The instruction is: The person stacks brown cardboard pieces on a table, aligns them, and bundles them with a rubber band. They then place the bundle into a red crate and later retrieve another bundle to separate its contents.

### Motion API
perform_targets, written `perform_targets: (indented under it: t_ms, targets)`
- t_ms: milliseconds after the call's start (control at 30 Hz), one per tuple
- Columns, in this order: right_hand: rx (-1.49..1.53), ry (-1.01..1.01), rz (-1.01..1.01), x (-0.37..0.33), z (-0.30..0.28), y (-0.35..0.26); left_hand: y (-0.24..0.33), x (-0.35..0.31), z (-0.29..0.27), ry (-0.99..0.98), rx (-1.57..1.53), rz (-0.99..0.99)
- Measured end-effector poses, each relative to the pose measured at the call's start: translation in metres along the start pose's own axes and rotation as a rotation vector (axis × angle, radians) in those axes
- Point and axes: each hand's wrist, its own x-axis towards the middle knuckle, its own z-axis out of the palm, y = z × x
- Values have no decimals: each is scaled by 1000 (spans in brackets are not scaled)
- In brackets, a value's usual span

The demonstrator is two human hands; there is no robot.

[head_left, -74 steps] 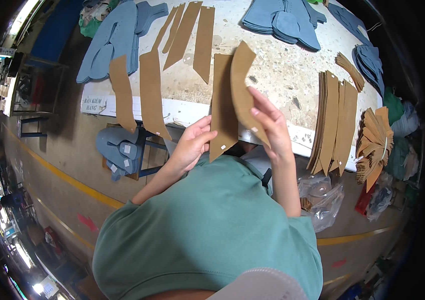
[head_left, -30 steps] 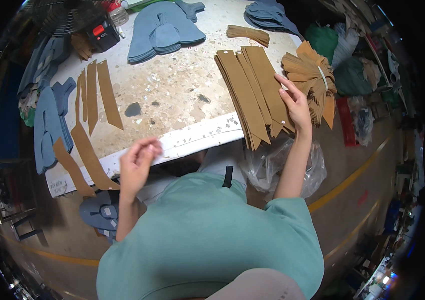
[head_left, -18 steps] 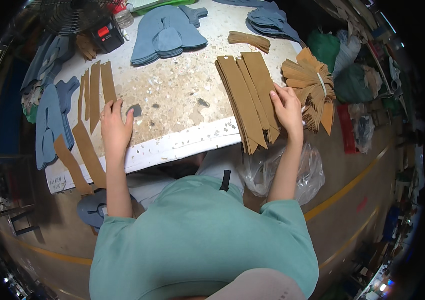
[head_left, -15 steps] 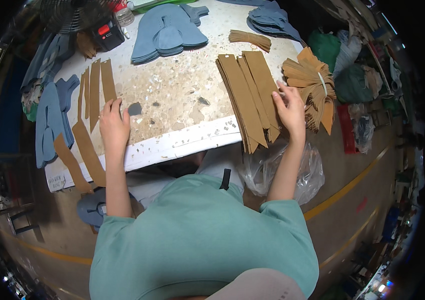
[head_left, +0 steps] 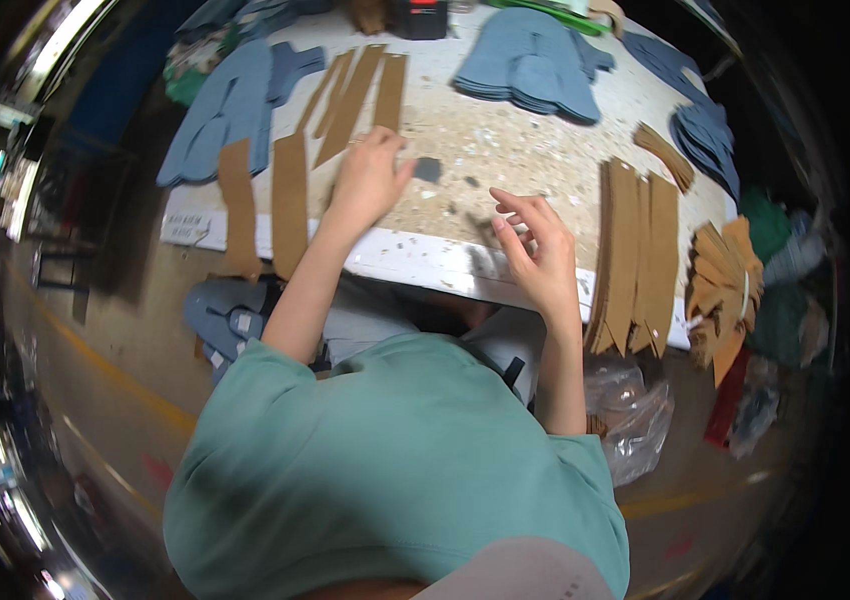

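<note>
On the left of the table several brown strips are spread out. My left hand (head_left: 369,180) rests at the lower end of one long brown strip (head_left: 391,92), its fingertips over that end and its thumb apart. Another strip (head_left: 290,200) hangs over the front edge beside my left forearm. My right hand (head_left: 541,250) hovers near the table's front edge with its fingers spread and nothing in them. To its right lies a stack of wide brown strips (head_left: 625,250) with pointed ends. A small dark grey scrap (head_left: 427,169) lies just right of my left thumb.
Blue-grey cut pieces (head_left: 525,65) are stacked at the back, with more at the left (head_left: 220,115) and far right (head_left: 703,138). A small brown bundle (head_left: 664,157) and a tied, fanned bundle (head_left: 720,290) lie at the right. A clear plastic bag (head_left: 635,420) is below the table (head_left: 445,262).
My right hand has moved left, away from the stack of wide strips to the middle of the front edge. My left hand stays by the same strip's end. The view has turned left.
</note>
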Motion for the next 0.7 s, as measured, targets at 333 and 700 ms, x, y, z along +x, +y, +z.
perform_targets:
  t_ms: [333,700]
  targets:
    - [114,-380,-1,10,68,-17,-83,-102,-103,380,99,-438]
    - [-13,-226,-261,8,191,-46,-133,-146,-91,363,104,-597]
